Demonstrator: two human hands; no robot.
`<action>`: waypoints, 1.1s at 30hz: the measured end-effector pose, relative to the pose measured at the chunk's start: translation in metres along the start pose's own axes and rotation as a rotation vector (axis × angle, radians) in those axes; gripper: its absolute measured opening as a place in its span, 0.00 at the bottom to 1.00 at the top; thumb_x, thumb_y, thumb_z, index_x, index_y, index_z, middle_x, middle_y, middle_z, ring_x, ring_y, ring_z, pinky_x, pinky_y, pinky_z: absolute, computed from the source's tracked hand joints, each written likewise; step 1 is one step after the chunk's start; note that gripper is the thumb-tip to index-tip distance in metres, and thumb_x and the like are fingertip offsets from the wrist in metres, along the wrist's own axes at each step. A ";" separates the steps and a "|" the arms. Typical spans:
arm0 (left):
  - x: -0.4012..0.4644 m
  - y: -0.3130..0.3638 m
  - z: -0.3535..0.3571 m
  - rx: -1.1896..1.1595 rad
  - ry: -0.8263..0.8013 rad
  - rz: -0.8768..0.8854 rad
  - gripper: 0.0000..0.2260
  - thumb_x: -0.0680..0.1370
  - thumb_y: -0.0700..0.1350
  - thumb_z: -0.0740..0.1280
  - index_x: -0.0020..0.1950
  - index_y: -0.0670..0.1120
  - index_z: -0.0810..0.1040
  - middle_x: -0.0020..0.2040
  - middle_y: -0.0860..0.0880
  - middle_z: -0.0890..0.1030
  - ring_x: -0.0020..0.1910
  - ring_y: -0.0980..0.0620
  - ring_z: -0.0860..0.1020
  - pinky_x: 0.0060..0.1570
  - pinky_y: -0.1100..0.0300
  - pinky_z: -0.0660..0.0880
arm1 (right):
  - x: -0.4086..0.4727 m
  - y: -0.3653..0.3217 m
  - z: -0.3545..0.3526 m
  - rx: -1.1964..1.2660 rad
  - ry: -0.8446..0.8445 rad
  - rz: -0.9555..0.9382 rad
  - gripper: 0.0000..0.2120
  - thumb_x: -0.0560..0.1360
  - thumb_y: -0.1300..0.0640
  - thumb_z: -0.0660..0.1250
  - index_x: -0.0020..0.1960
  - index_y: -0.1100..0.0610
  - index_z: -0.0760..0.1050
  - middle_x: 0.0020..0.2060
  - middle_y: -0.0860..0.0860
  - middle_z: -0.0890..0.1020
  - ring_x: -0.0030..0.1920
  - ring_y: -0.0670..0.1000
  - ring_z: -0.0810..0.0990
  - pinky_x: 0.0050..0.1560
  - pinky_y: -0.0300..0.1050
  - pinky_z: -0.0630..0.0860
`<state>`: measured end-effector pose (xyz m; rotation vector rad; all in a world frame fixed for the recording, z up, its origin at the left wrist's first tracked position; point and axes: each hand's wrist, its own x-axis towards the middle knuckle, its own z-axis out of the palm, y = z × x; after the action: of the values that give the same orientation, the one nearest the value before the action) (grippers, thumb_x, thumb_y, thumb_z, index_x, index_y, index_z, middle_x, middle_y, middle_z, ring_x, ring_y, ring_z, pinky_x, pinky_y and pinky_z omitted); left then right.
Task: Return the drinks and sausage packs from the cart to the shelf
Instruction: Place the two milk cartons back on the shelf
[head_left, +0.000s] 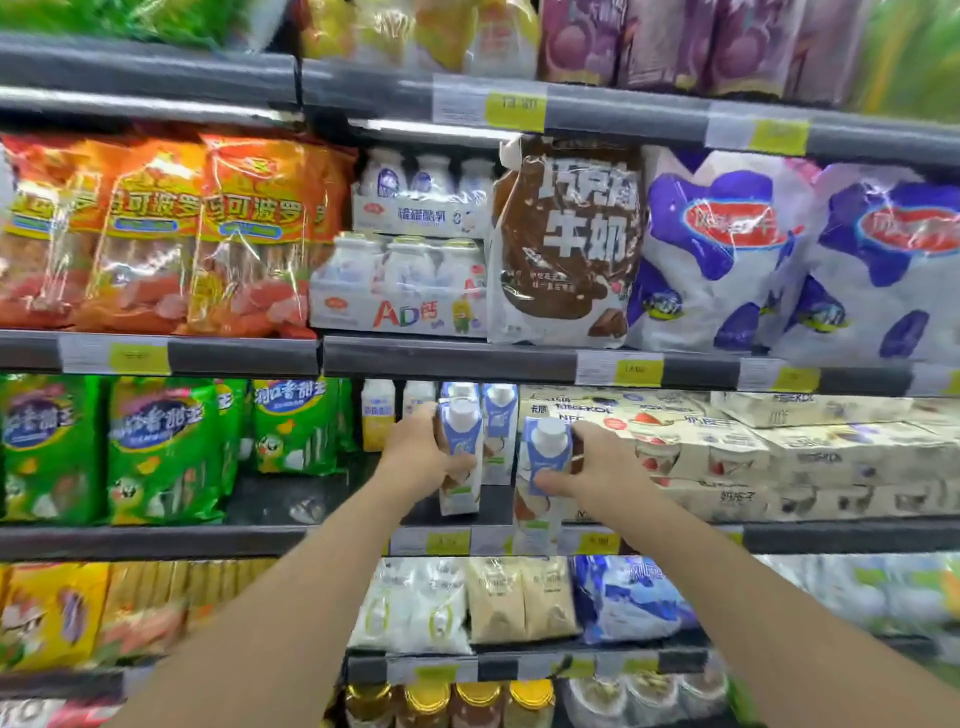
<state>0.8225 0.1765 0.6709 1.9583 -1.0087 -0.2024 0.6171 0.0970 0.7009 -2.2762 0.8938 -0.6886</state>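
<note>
My left hand (418, 457) grips a blue-and-white drink carton (460, 449) with a white cap, held at the front of the third shelf (260, 540). My right hand (592, 465) grips a second, matching carton (543, 467) just to the right, slightly lower and nearer the shelf edge. Behind them stand similar cartons (500, 431) on the same shelf. Orange sausage packs (156, 234) fill the shelf above at left; green sausage packs (161, 447) stand on the left of the carton shelf. No cart shows.
Cream multipack boxes (779, 457) are stacked right of the cartons. A yellow-and-white carton (376, 421) stands to their left, beside a dark bare patch of shelf (291, 493). A brown milk bag (566, 244) and bottle packs (400, 280) sit above.
</note>
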 end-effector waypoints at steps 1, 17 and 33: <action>0.000 -0.001 0.002 -0.010 0.009 0.003 0.22 0.65 0.45 0.81 0.53 0.47 0.75 0.46 0.47 0.83 0.44 0.49 0.82 0.48 0.46 0.81 | 0.004 -0.002 0.002 -0.021 0.005 -0.008 0.16 0.69 0.56 0.78 0.52 0.53 0.75 0.40 0.44 0.79 0.37 0.39 0.74 0.34 0.33 0.65; 0.003 -0.013 0.014 0.061 0.029 -0.038 0.18 0.68 0.46 0.79 0.52 0.47 0.76 0.46 0.52 0.82 0.43 0.54 0.80 0.44 0.58 0.77 | 0.062 -0.004 0.042 -0.101 0.042 0.079 0.22 0.68 0.55 0.77 0.58 0.59 0.73 0.50 0.55 0.81 0.48 0.54 0.78 0.41 0.44 0.70; -0.026 -0.023 0.014 0.097 0.059 -0.093 0.28 0.69 0.53 0.78 0.64 0.46 0.71 0.59 0.49 0.78 0.58 0.48 0.77 0.57 0.49 0.77 | 0.033 -0.021 0.049 -0.056 0.086 0.107 0.26 0.74 0.50 0.73 0.63 0.62 0.67 0.49 0.55 0.78 0.42 0.50 0.74 0.30 0.34 0.63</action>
<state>0.8117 0.1918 0.6387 2.0891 -0.9042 -0.1487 0.6785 0.1017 0.6892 -2.2433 1.0802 -0.7260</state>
